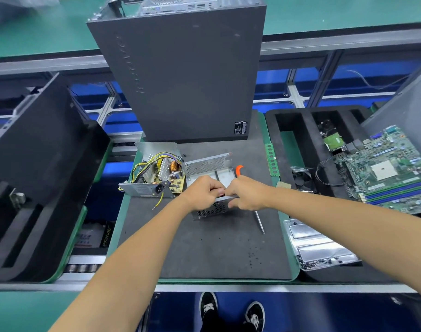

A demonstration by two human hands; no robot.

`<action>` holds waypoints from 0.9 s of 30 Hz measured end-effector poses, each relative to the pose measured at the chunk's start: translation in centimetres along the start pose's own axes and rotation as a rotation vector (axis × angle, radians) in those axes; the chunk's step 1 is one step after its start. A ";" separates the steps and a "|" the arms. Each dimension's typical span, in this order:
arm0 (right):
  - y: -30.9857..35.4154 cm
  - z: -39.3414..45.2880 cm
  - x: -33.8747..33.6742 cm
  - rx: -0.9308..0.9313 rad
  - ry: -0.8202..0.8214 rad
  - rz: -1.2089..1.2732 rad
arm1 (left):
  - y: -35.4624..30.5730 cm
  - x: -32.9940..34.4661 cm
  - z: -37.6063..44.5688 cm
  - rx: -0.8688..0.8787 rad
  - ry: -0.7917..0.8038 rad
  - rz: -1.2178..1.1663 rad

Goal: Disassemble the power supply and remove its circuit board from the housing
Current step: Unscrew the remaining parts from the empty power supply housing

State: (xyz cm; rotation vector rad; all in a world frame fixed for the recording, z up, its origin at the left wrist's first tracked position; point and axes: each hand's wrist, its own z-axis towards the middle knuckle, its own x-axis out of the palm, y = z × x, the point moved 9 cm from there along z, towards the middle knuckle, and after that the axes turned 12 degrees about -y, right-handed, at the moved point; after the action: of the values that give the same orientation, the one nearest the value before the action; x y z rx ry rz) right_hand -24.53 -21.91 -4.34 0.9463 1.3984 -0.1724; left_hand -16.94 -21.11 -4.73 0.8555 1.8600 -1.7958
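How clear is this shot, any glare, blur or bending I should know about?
Head view: wide-angle bending curves the rails and tilts the computer case; soft blur toward the corners; bright glare on the metal tray; both hands, left hand, right hand, reasonably sharp, evenly lit.

Both arms reach forward; left hand and right hand meet, seemingly in closed grips.

- Housing: bare silver sheet metal, perforated mesh sides, dull sheen.
- Circuit board: tan board, copper coil, plastic-coated wires.
- Mat: matt dark grey, speckled with debris.
- Case: matt charcoal panel, 12 o'clock.
- Screwdriver: shiny metal shaft, glossy orange handle.
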 end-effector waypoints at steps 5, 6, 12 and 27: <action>0.1 0.1 0.0 0.001 -0.001 0.029 | 0.2 -0.1 0.0 0.006 -0.054 0.017; 0.1 0.1 0.0 0.006 0.008 0.030 | 0.3 -0.1 -0.1 0.012 -0.064 0.018; 0.2 -0.1 -0.1 0.048 0.053 0.016 | 1.0 0.2 0.0 -0.019 -0.012 0.021; -1.1 -0.7 0.8 0.139 0.231 -0.243 | 2.9 3.1 -0.8 -0.271 0.584 0.091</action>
State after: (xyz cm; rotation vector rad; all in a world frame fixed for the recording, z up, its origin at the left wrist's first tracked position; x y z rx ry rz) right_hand -25.55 -21.88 -5.46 0.9292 1.7332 -0.3555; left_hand -17.13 -19.94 -8.93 1.4354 2.2942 -1.2750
